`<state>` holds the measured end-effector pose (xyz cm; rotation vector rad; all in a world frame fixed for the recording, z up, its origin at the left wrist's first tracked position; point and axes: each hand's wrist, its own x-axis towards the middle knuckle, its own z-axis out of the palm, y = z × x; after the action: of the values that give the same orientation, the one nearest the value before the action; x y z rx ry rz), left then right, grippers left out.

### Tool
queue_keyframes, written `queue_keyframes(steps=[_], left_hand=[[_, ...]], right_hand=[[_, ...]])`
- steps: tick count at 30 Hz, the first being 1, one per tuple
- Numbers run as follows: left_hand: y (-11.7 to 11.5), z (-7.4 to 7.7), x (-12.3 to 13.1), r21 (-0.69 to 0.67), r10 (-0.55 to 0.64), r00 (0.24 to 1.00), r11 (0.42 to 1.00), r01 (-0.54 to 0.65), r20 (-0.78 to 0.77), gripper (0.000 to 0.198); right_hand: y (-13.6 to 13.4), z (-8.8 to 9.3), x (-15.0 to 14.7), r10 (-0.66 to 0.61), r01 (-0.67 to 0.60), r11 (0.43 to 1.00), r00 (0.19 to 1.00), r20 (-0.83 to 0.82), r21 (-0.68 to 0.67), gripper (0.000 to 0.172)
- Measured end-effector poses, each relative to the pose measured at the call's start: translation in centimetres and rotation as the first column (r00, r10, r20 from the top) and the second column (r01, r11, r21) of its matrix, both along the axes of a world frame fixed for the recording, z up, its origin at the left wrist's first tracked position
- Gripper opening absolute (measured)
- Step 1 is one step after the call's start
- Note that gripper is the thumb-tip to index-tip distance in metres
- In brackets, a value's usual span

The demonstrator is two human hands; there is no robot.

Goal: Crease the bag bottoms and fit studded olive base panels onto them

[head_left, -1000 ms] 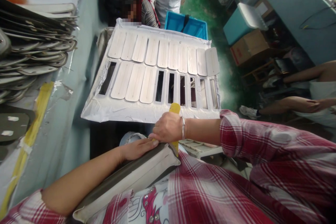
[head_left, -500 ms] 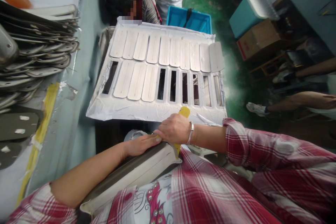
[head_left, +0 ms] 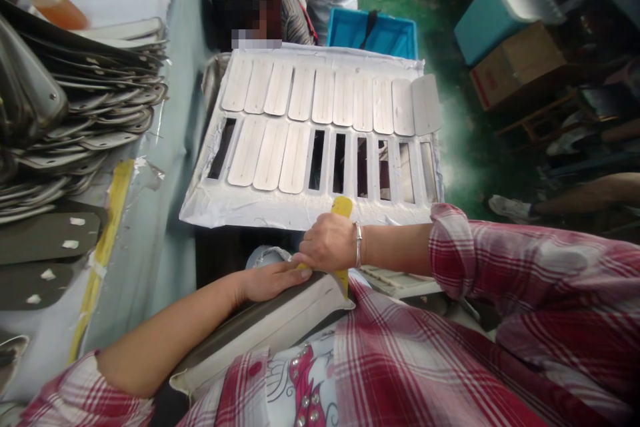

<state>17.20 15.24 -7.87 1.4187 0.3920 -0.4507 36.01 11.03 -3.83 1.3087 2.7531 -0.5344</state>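
My right hand (head_left: 327, 240) is closed in a fist around a flat yellow strip with a rounded end (head_left: 342, 206); the strip sticks out above and below the fist. The strip's lower end lies against the near-right corner of a long panel (head_left: 270, 323), dark on top with a white side, which rests against my body. My left hand (head_left: 273, 280) lies on the panel's far edge, its fingers stretched out toward the right hand and touching it. The left thumb is hidden.
Ahead stands a white cloth-covered rack (head_left: 240, 203) with slots and rows of white rounded plates (head_left: 267, 153). Stacked dark covers (head_left: 100, 93) and an orange bottle (head_left: 60, 10) are on the left table. Beyond are a person (head_left: 295, 13), a blue crate (head_left: 373, 33) and a carton (head_left: 520, 63).
The view has shifted, so the rack and table appear farther right. My right hand has moved slightly left relative to the panel, and the yellow strip stands more upright. Both hands keep their places on it.
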Motion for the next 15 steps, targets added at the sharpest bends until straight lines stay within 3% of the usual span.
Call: queue_keyframes(steps=[15], left_hand=[[0.2,1.5,1.0,0.122,-0.099,0.993,0.988,0.092,0.056,0.058]], right_hand=[[-3.1,0.3,-0.9,-0.286,0.287,0.957,0.958,0.024,-0.03,0.045]])
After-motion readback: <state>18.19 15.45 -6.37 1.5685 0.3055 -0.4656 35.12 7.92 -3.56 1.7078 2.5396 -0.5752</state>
